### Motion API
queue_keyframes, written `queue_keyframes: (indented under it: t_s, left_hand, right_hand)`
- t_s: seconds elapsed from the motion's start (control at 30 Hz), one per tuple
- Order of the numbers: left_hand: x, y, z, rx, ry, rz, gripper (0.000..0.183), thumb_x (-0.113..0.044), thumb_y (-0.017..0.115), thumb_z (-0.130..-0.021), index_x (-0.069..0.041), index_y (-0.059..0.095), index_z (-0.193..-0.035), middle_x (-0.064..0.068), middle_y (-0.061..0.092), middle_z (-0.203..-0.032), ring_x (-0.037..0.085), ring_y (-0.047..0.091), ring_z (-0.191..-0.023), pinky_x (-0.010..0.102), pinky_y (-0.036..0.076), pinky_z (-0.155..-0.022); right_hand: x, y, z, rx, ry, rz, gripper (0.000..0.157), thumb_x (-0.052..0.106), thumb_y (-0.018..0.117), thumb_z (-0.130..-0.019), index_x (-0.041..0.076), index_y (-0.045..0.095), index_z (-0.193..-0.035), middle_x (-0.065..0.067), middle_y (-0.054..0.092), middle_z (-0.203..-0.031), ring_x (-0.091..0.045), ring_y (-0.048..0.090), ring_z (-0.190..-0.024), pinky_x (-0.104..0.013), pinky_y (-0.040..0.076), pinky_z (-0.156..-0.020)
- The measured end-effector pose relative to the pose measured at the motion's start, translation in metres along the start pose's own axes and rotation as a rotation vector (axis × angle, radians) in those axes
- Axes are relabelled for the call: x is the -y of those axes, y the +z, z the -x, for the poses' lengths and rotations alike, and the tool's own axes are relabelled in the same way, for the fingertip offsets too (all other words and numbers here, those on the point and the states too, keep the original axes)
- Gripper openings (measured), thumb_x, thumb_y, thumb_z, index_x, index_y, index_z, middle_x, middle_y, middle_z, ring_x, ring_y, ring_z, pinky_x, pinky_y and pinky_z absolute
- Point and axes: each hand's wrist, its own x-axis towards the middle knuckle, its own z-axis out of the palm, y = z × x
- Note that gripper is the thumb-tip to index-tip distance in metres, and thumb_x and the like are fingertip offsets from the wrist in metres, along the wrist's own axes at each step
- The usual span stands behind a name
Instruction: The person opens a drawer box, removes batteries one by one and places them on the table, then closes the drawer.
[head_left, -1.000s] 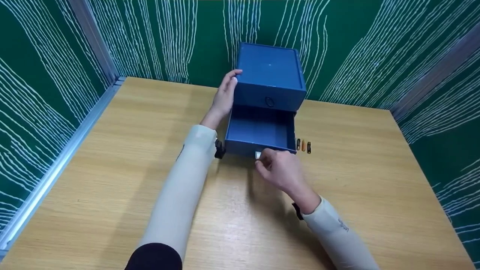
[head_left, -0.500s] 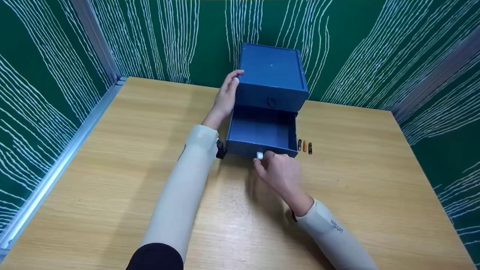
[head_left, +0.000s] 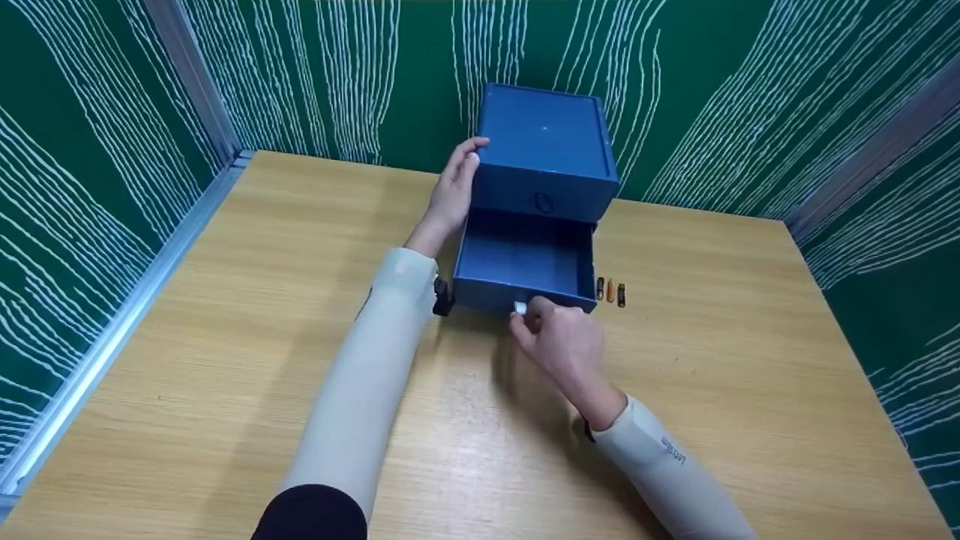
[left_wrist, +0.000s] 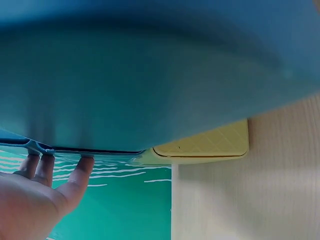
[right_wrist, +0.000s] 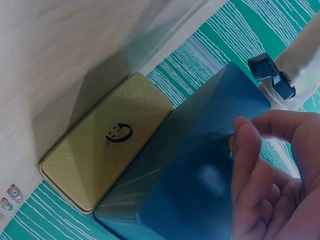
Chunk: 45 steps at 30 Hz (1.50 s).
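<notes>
A blue drawer cabinet [head_left: 544,131] stands at the back of the table. Its pulled-out blue drawer [head_left: 529,259] has a bare inside in the head view. My right hand [head_left: 562,337] has curled fingers at the drawer's front and pinches the handle there; the fingers hide the handle itself. Beside the fingertips shows a small white patch [head_left: 520,307], too small to identify. My left hand [head_left: 451,187] rests along the cabinet's left side, fingers extended; the left wrist view shows its fingertips [left_wrist: 86,162] touching the blue wall. Below is a yellow drawer front [right_wrist: 107,145] with a black ring handle [right_wrist: 120,134].
Three small batteries [head_left: 610,291], black and orange, lie in a row right of the drawer. The wooden table [head_left: 247,360] meets green walls [head_left: 420,75] with white wavy lines behind and at both sides.
My right wrist has shifted slightly left, with the fingers staying at the drawer's front. The left hand and the drawer look nearly the same; the whole view has shifted a little.
</notes>
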Motion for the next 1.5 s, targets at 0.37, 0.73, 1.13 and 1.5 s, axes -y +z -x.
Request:
queue_keyframes:
  t_s: [0.37,0.73,1.13,1.5]
  left_hand:
    - [-0.002,-0.001,-0.001,-0.008,0.01,0.007,0.034,-0.028,0.025,-0.097,-0.024,0.038,-0.128,-0.009,0.031,-0.138,0.005,0.026,-0.127,0.028,0.021,-0.105]
    - [-0.003,-0.001,0.0,-0.006,-0.006,0.0,0.034,-0.03,0.024,-0.097,-0.027,0.038,-0.128,-0.01,0.03,-0.139,0.005,0.025,-0.127,0.03,0.021,-0.105]
    - [-0.002,0.0,0.0,-0.006,0.005,0.004,0.034,-0.029,0.024,-0.097,-0.026,0.038,-0.128,-0.009,0.03,-0.139,0.005,0.025,-0.128,0.03,0.021,-0.105]
    - [0.002,-0.001,0.0,0.001,-0.007,0.019,0.034,-0.03,0.024,-0.097,-0.027,0.037,-0.128,-0.011,0.03,-0.138,0.005,0.026,-0.127,0.032,0.021,-0.105]
  right_hand:
    - [-0.004,0.002,-0.004,-0.066,-0.034,-0.028,0.022,0.038,0.056,-0.078,0.017,0.061,-0.07,0.002,0.06,-0.055,-0.008,0.043,-0.038,-0.023,0.027,-0.033]
    - [-0.006,0.006,-0.006,-0.056,0.009,-0.06,0.021,0.038,0.056,-0.079,0.018,0.061,-0.079,0.002,0.063,-0.062,-0.007,0.047,-0.041,-0.022,0.029,-0.035]
    - [-0.008,0.01,-0.008,-0.097,0.007,-0.053,0.022,0.038,0.058,-0.079,0.016,0.059,-0.08,-0.001,0.064,-0.065,-0.009,0.049,-0.042,-0.021,0.031,-0.037]
    - [-0.017,0.018,-0.012,-0.154,-0.004,-0.108,0.021,0.038,0.059,-0.078,0.017,0.059,-0.081,-0.001,0.066,-0.067,-0.009,0.051,-0.044,-0.022,0.029,-0.035]
